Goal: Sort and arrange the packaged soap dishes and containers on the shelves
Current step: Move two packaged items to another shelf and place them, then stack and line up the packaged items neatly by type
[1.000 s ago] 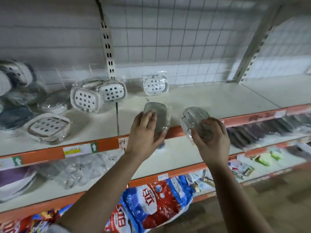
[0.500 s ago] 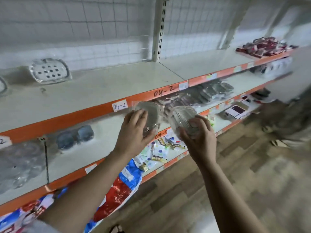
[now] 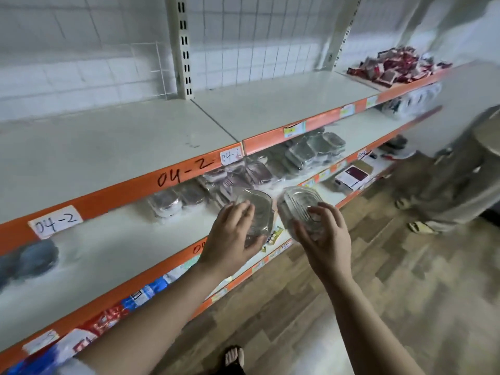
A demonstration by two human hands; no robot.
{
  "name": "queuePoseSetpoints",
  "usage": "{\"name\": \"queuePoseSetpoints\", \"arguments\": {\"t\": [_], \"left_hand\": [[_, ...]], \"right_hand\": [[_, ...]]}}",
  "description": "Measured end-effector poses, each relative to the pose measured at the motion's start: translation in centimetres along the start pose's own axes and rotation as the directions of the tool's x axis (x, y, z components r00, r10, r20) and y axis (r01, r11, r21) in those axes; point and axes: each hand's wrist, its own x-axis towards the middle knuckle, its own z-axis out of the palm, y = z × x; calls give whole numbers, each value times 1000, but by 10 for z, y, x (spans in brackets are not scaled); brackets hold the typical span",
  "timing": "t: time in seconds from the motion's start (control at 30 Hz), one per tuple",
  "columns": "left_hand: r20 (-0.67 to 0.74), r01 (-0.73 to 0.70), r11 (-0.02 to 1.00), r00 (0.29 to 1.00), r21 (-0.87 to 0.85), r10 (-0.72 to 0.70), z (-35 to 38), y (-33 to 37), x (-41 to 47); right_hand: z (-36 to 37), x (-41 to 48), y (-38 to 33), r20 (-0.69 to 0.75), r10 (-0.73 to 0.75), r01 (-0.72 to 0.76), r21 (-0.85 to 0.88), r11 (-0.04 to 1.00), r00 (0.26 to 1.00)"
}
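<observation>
Hard to make out: the packaged soap dishes stacked on the middle shelf are smeared by blur, so their number cannot be told. A dark round thing at the shelf's left end is too blurred to name.
Cut off: a second person at the far right is blurred and runs out of the frame.
Hidden: the near part of each held dish lies behind the hand holding it. The lower shelf shows only blue and red bags beside the left forearm.
Left hand: raised in front of the middle shelf, its back to the camera. Its fingers curl over a clear packaged dish and hold it tilted.
Right hand: just right of the other hand. Thumb and fingers wrap round a clear ribbed dish. The two held dishes sit close together; whether they touch cannot be told.
Shelves: white boards with orange front edges and a paper label reading "04-2". The top shelf carries red packets at its far right end.
Room: a white wire grid back panel, a wood-plank floor, and a sandalled foot at the near edge.
</observation>
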Motion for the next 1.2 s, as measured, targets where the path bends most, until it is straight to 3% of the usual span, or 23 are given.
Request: {"name": "queuePoseSetpoints", "arguments": {"t": [0.3,0.67,0.93,1.2], "left_hand": [[60,44,999,997,22,-45,70,1,110],[12,229,970,973,79,-230,164,15,187],[-127,470,873,881,127,-456,240,45,233],[-266,587,800,796,122,-544,278,26,245]], "right_hand": [[13,106,92,76,44,-40,-52,998,996],[37,208,209,299,-113,114,14,993,947],[57,277,298,478,-230,188,136,973,848],[122,306,316,519,-348,256,243,936,781]]}}
